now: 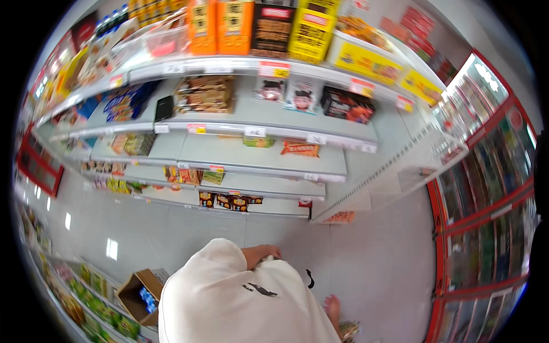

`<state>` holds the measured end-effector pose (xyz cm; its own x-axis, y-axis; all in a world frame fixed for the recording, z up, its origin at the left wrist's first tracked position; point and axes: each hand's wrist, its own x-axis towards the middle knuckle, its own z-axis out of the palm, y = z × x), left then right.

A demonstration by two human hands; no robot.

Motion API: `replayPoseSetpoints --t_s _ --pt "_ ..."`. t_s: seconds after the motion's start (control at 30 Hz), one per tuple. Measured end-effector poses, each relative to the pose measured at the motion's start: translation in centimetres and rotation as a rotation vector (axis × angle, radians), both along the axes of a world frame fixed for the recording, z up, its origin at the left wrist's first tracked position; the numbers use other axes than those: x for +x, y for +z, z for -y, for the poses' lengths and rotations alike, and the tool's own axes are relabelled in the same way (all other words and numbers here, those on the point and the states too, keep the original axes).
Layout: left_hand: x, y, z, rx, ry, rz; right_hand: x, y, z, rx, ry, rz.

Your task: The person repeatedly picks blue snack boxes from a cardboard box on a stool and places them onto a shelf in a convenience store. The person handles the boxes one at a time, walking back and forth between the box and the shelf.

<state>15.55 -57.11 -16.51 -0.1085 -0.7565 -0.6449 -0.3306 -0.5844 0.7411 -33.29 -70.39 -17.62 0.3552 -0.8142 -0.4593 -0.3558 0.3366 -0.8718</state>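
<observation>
My left hand (273, 252) is bent in front of my white shirt (240, 300), close against its front edge. Its fingers are mostly hidden, so I cannot tell whether it holds anything. Low on the right, my right hand (332, 305) hangs beside my body, small and blurred. A patterned packet (351, 331) shows just below it; whether the two touch is unclear. Before me stands a tiered shelf unit (257, 165). Its upper tiers carry a stack of brown snack packs (205, 94), a black flat device (164, 108), a dark box (347, 104) and an orange packet (300, 148).
An open cardboard box (141, 296) with blue items inside sits at lower left, by a low shelf of green packets (98, 304). Red-framed glass coolers (480, 240) line the right side. A white perforated end panel (386, 184) closes the shelf unit. Grey tiled floor (377, 257) lies between.
</observation>
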Motion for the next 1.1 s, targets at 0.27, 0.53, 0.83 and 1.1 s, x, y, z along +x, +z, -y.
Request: replayPoseSetpoints --t_s 0.27,0.53,0.83,1.1 --pt "0.0 3.7 -8.2 0.019 0.273 0.053 13.3 7.1 4.6 0.005 0.576 -0.065" --pt "-8.4 5.3 -20.3 -0.008 1.09 -0.023 21.4 9.3 12.5 -0.126 1.342 -0.574" --pt "-26.6 16.3 -21.5 0.261 1.542 -0.331 38.6 5.3 14.1 0.011 1.665 -0.586" --pt "-37.6 9.2 -9.5 0.189 2.178 -0.06 50.2 1.4 14.4 0.039 1.879 -0.612"
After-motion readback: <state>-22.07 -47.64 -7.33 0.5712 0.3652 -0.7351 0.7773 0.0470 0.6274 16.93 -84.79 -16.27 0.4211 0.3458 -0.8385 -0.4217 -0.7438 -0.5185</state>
